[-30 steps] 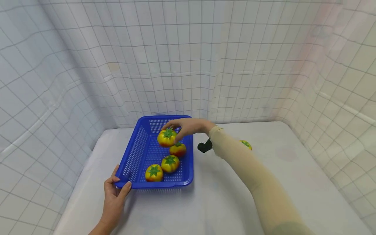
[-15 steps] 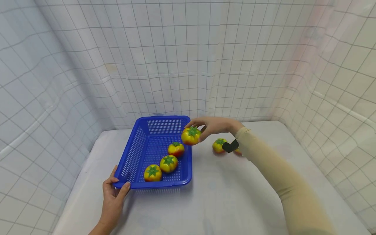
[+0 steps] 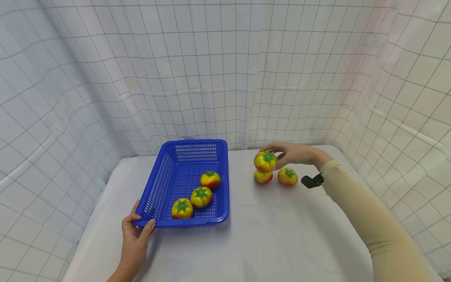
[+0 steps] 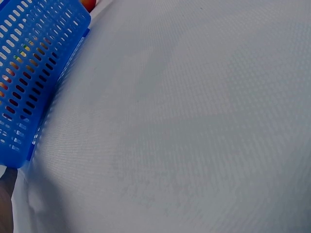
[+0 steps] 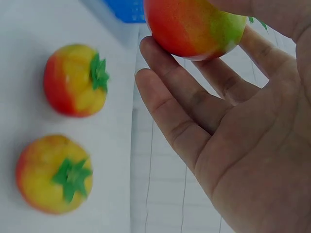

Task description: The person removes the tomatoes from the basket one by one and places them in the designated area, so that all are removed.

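Observation:
My right hand [image 3: 294, 153] pinches a yellow-red tomato [image 3: 265, 161] with a green leafy top, above the table to the right of the basket. In the right wrist view the held tomato [image 5: 192, 26] shows its red and yellow-green underside between thumb and fingers. Below it on the table sit two similar tomatoes, the nearer-left one [image 3: 263, 177] partly covered by it and the other [image 3: 287, 177] just to the right. My left hand [image 3: 134, 241] grips the near left corner of a blue plastic basket [image 3: 149, 196], thumb on the rim.
Inside the basket lie three more tomatoes [image 3: 201, 197] in a slanting row along its right side. White table [image 3: 267, 235] surrounds everything, with white grid-patterned curtains [image 3: 211, 78] rising behind and at both sides. A dark wrist-mounted piece [image 3: 311, 181] hangs under the right wrist.
My right hand has carried the tomato from over the basket rightward, to above the tomatoes on the table. My left hand stays at the basket's corner.

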`<state>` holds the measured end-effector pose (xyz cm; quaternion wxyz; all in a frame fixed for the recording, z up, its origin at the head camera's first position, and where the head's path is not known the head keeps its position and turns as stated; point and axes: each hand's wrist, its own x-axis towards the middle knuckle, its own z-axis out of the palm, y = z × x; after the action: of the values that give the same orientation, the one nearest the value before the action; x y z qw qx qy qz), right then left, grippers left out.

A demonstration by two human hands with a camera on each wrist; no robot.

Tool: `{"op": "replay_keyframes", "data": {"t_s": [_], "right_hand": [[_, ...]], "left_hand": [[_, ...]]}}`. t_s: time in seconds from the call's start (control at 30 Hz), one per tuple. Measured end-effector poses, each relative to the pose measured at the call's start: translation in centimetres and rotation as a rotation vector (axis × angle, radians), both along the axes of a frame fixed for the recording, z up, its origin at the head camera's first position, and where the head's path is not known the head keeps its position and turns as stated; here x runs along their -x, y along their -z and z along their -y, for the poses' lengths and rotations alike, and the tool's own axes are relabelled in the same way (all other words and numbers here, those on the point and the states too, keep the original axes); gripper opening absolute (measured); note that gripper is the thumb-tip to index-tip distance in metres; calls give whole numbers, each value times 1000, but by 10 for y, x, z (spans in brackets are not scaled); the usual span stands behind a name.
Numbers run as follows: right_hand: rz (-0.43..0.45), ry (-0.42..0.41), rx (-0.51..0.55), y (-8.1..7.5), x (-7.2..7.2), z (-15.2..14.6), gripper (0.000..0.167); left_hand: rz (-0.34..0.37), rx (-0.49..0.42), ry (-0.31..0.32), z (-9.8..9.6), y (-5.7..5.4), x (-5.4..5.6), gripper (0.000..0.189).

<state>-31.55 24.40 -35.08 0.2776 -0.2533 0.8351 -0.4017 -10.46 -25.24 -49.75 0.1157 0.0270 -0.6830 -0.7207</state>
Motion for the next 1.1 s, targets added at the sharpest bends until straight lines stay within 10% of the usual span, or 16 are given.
{"op": "replay_keyframes", "data": {"t_s": [1.1], "right_hand": [[14, 311, -18, 54, -25, -128, 72]], "left_hand": [[45, 26, -14, 0, -1, 2, 38]]}}
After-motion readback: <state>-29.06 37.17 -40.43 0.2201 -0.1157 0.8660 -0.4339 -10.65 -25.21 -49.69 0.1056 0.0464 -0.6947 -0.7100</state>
